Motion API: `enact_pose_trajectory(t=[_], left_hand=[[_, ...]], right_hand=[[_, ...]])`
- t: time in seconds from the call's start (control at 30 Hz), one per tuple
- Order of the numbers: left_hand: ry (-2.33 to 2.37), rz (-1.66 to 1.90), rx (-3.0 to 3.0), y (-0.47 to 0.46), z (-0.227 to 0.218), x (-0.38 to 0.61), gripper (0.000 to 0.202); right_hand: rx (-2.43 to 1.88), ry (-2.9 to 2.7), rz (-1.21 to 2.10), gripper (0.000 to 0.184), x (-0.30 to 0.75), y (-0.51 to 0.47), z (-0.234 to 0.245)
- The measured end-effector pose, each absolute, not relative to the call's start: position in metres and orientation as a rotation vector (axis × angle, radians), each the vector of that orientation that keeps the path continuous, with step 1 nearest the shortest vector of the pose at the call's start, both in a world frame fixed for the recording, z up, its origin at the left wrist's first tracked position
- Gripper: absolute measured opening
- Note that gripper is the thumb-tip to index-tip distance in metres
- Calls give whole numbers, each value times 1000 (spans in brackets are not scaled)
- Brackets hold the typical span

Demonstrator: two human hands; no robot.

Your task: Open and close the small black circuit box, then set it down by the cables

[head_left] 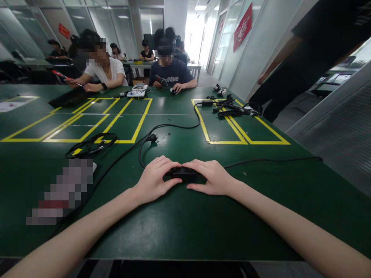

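A black power adapter brick (183,173) lies on the green table (185,227) right in front of me. My left hand (153,180) curls over its left end, fingers closed on it. My right hand (209,177) covers its right end, fingers laid over the top and thumb at its front edge. A black cable (272,160) runs from the brick to the right. Another black cable with a plug (152,138) loops away from the brick toward the far side.
Yellow tape rectangles (139,125) mark the table. A coiled black cable (91,146) lies at the left, and more adapters and cables (232,110) at the far right. Two people sit across the table; another person (304,58) stands at the right.
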State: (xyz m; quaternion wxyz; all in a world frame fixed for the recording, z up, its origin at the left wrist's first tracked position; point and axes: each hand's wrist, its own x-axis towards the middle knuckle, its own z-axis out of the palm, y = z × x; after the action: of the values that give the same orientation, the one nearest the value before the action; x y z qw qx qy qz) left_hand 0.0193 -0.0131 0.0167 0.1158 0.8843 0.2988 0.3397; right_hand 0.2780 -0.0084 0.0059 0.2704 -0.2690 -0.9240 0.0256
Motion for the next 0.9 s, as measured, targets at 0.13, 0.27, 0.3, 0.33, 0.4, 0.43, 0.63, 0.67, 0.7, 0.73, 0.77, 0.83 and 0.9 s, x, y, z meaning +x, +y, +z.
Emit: enact_pose_trajectory(t=[0.13,0.27,0.3,0.33,0.4,0.43,0.63,0.67,0.7,0.73,0.77,0.83,0.9], left_hand=[[885,1004,2606,-11,13,20,25],[927,920,2595,-10,10,21,26],[926,900,2609,-10,9,21,24],[924,883,2624,-9,9,22,23],[920,872,2648,-9,8,22,22],[916,871,2654,-9,7,21,22],[896,874,2644,-10,10,20,27],[868,863,2659,-10,10,20,33],[840,844,2685,-11,11,20,41],[817,816,2715,-12,11,21,49],[807,784,2751,-13,11,22,54],[838,742,2807,-13,10,23,56],[866,709,2879,-13,9,24,54]], right_hand=[[-732,-2417,256,34,278,-8,5],[-714,-2425,167,35,278,-7,3],[-721,-2441,136,36,278,-7,3],[-730,-2456,115,36,278,-7,3],[-739,-2475,112,37,278,-7,4],[-734,-2474,127,37,278,-7,4],[-733,-2441,166,33,276,-6,1],[-761,-2432,183,32,275,-6,1],[-791,-2419,213,30,274,-7,1],[-821,-2400,254,29,274,-7,1],[-855,-2374,306,27,273,-8,2],[-938,-2296,431,23,271,-11,5],[-1013,-2214,568,20,268,-15,8]])
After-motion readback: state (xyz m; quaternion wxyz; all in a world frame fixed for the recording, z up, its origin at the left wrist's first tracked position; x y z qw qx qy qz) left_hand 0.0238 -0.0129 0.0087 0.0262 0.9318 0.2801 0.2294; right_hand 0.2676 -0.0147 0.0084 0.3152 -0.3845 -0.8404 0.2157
